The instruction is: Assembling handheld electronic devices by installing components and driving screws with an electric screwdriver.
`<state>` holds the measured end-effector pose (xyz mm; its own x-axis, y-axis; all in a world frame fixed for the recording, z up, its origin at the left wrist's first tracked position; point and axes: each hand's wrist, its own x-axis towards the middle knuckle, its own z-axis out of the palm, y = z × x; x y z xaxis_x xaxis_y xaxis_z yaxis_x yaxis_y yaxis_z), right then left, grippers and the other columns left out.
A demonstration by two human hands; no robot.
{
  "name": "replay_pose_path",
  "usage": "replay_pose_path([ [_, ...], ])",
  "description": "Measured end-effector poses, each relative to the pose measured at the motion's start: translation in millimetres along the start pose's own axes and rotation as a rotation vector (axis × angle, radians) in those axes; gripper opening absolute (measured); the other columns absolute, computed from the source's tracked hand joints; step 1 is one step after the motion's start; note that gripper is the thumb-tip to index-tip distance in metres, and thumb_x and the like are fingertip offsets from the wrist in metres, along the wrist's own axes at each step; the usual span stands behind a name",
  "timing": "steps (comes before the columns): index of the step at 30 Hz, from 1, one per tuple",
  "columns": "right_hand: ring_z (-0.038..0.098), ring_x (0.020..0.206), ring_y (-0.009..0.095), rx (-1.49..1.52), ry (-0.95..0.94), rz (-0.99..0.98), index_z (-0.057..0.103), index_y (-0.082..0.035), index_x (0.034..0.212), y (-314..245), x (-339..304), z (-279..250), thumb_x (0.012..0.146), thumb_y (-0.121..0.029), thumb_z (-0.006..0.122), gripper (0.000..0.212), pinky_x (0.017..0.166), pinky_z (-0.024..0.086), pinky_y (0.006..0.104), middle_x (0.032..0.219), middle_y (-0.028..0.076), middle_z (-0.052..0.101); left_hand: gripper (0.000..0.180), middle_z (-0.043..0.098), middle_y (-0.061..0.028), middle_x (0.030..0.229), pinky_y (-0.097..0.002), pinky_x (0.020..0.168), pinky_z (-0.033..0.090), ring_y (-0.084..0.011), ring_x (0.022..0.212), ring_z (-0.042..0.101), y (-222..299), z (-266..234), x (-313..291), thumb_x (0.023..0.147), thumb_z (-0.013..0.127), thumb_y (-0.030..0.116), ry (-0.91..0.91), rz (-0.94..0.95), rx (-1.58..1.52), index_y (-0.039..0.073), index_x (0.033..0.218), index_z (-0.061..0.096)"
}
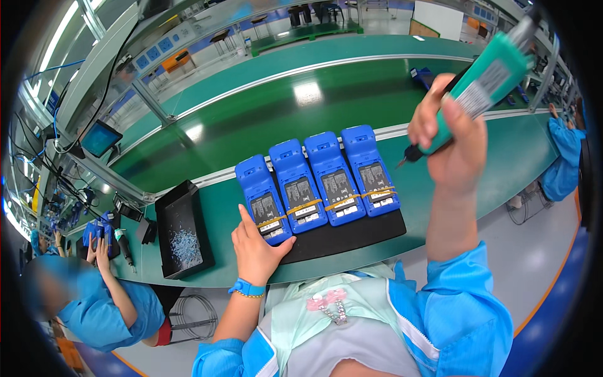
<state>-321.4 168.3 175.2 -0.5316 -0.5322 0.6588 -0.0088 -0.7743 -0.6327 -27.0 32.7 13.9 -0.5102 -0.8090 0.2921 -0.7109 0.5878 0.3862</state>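
Observation:
Several blue handheld terminals lie side by side, backs up, each with a dark label and a yellow band across its lower part. They rest on a black mat (352, 242). My left hand (254, 251) lies at the lower end of the leftmost terminal (254, 182), thumb and index finger spread about its corner. My right hand (458, 135) is raised to the right of the row, wrapped round a green electric screwdriver (483, 81). The screwdriver's bit points down and left, apart from the rightmost terminal (370, 169).
Left of the mat, a black tray (204, 242) holds many small bluish screws. Beyond it lies another electric screwdriver (124, 246). Co-workers in blue sit at the left (116, 311) and far right (562, 157). A green conveyor belt (251, 113) runs behind a metal rail.

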Motion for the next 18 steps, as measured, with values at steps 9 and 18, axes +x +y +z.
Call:
replay_pose_path([
  [9, 0.047, 0.060, 0.010, -0.066, -0.113, -0.134, 0.049, 0.001, 0.121, -36.4, 33.8, -39.5, 0.104, -0.026, 0.043, 0.033, 0.059, 0.039, 0.0286, 0.072, 0.003, 0.049, 0.117, 0.061, -0.0277, 0.113, -0.0459, 0.091, 0.049, -0.0431, 0.101, 0.058, 24.8, 1.1, 18.0, 0.066, 0.082, 0.029, -0.030, -0.119, 0.220, -0.011, 0.153, 0.014],
  [18, 0.043, 0.060, 0.009, 0.037, -0.208, -0.039, 0.050, 0.003, 0.126, -29.8, 54.2, -102.7, 0.104, -0.027, 0.040, 0.039, 0.063, 0.036, 0.0266, 0.074, 0.002, 0.048, 0.116, 0.067, -0.0126, 0.100, -0.0328, 0.066, 0.052, -0.0185, 0.085, 0.067, -44.8, -56.4, 123.3, 0.075, 0.079, 0.037, -0.315, -0.542, -0.779, -0.004, 0.157, 0.009],
])
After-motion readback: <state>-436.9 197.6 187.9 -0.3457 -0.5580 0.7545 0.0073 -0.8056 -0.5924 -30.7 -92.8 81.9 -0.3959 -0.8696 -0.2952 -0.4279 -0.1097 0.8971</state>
